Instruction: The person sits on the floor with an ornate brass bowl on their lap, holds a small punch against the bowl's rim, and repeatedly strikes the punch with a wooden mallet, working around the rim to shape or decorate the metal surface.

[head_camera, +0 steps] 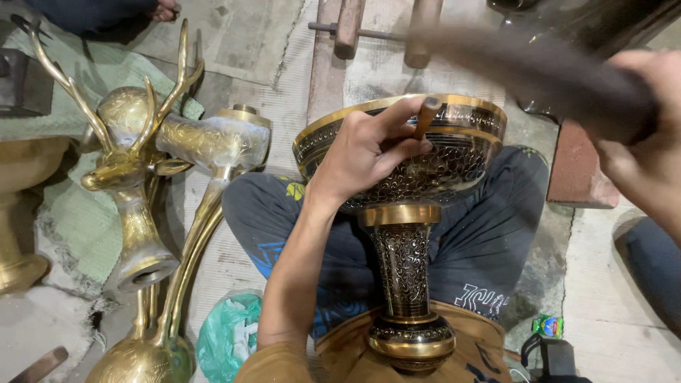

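A person's left hand [369, 152] pinches a small chisel [427, 115] against an engraved brass vase [403, 213]; the right hand [649, 135] grips a blurred hammer [539, 71], brass deer [131, 163] left.

Left hand [369, 152] pinches a short chisel [428, 115] against the engraved bowl of a brass vase [404, 213] lying across the lap. Right hand [649, 135], well right of that grip, clasps a blurred mallet [539, 71]. Brass deer [131, 170] stands far left of the grip.
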`<action>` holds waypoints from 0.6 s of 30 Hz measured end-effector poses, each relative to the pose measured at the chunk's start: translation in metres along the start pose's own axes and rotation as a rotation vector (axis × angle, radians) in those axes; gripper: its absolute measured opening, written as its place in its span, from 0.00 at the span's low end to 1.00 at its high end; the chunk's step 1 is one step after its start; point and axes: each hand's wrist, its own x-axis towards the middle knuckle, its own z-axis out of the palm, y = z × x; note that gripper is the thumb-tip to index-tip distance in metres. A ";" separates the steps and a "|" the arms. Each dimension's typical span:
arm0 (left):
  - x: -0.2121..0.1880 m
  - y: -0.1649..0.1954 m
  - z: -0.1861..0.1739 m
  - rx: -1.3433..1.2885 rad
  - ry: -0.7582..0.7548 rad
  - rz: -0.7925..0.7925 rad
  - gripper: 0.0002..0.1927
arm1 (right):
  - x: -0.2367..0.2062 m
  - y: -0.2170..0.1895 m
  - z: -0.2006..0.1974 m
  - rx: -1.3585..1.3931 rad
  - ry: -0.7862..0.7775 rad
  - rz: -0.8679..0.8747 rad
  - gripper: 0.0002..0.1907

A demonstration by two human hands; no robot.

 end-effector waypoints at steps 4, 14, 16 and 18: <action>0.001 -0.002 0.002 -0.022 0.040 0.133 0.23 | 0.005 -0.007 -0.006 -0.167 -0.075 -0.008 0.19; -0.003 -0.002 0.005 -0.050 0.061 0.003 0.25 | 0.016 -0.020 -0.003 -0.206 -0.119 0.044 0.22; -0.002 -0.003 0.005 -0.050 0.048 0.020 0.25 | 0.017 -0.022 -0.005 0.087 -0.051 0.113 0.20; -0.002 -0.005 0.006 -0.049 0.046 0.019 0.25 | 0.020 -0.024 -0.011 -0.110 -0.112 0.006 0.21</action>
